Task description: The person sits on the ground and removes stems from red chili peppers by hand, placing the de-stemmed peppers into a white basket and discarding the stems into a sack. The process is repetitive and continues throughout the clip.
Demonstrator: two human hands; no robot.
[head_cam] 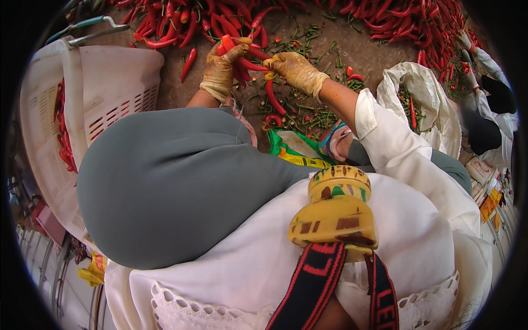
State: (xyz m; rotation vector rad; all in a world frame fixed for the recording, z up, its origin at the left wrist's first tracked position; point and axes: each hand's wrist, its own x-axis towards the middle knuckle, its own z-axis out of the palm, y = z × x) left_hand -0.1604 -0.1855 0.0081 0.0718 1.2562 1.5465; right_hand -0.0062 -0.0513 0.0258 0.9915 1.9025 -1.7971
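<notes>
My left hand [220, 68], in a stained yellowish glove, is closed around several red chili peppers [243, 68] that stick out on both sides of its fingers. Just right of it, my right hand [293, 70], gloved alike, pinches the end of a red chili between thumb and fingers. The two hands are apart, with chilies spanning the gap. Below them a single curved red chili [274, 98] lies on the brown ground among cut green stems [315, 119]. Another loose chili [189, 65] lies left of my left hand.
Chili heaps [412, 29] lie ahead. A pale plastic crate [119, 74] with chilies stands at left. At right is a white woven sack [443, 111] holding stems and a chili. A green and yellow bag [288, 150] lies between my feet. Another person [491, 107] works at far right.
</notes>
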